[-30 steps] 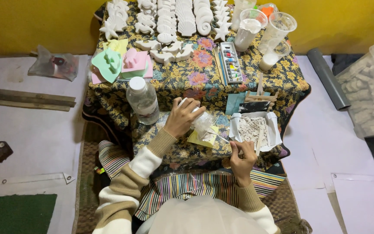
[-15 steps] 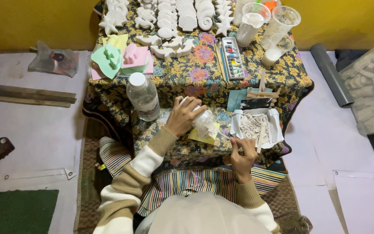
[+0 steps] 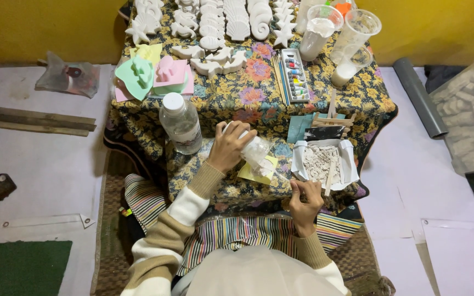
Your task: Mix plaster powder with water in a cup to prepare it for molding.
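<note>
My left hand (image 3: 230, 147) grips a clear plastic cup (image 3: 254, 152) with white powder inside, tilted on its side over a yellow mould (image 3: 252, 174) on the floral-covered table (image 3: 248, 98). My right hand (image 3: 305, 198) is closed at the table's near edge, pinching something small that I cannot make out. Just above that hand sits a white tray (image 3: 349, 162) of whitish plaster crumbs, with a wooden stick (image 3: 329, 176) resting in it.
A capped clear water bottle (image 3: 180, 123) stands left of my left hand. Farther back lie coloured moulds (image 3: 154, 77), white plaster shell and star figures (image 3: 215, 22), a paint palette (image 3: 295, 74), brushes and plastic cups (image 3: 327, 27). A grey pipe (image 3: 418, 98) and a tub of white pieces (image 3: 470, 109) lie right.
The view has shifted slightly. My left hand still tilts the cup over the yellow mould, and my right hand stays closed at the table edge.
</note>
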